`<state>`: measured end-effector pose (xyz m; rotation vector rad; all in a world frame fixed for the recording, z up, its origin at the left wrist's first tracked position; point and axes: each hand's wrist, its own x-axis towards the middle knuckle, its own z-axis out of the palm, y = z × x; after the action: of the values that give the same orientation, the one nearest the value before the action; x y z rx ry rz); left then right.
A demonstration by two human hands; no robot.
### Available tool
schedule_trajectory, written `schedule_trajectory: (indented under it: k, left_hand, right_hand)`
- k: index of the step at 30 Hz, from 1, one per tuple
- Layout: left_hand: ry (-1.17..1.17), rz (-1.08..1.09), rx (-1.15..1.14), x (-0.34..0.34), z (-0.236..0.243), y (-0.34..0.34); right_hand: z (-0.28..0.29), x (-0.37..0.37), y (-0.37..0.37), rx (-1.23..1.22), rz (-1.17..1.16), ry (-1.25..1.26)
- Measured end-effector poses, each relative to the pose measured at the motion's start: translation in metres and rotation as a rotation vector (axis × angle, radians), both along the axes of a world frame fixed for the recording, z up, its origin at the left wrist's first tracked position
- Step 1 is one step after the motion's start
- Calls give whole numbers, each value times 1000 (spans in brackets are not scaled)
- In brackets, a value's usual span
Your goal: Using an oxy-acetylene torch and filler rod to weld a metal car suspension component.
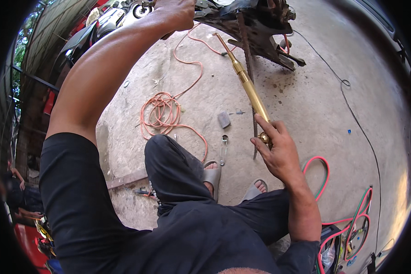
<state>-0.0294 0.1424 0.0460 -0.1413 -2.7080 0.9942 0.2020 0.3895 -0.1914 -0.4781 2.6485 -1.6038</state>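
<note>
My right hand (281,150) is closed around the lower end of a brass gas torch (252,93). Its thin bent tip points up and away, toward a dark, dirty metal frame part (260,32). A long rusty metal bar (247,50) reaches down from that part and passes behind the torch. No flame shows at the tip. At the top edge, my left hand (176,16) is closed on a silver pliers-like tool (206,7), which meets the frame part's left end. The top of this hand is cut off by the picture's edge.
An orange cord (162,114) lies coiled on the concrete. Nearby are a grey block (223,119) and a small metal tool (223,150). Red and green hoses (324,171) loop at right, beside a black cable (358,123). A motorcycle (109,23) stands upper left; another person (23,196) sits far left.
</note>
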Motion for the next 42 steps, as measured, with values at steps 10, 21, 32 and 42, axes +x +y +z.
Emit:
schedule_trajectory:
  k: [10, 21, 32, 42]
  left_hand:
    - [-240, 143, 196, -20, 36, -31]
    - [-44, 188, 22, 16, 20, -24]
    - [-42, 75, 23, 14, -2, -13]
    - [-207, 198, 64, 12, 17, 5]
  right_hand:
    - [1, -1, 5, -14, -31, -79]
    - [4, -4, -6, -18, -12, -59]
    - [-2, -6, -7, 36, -13, -33]
    - [2, -3, -3, 8, -4, -60]
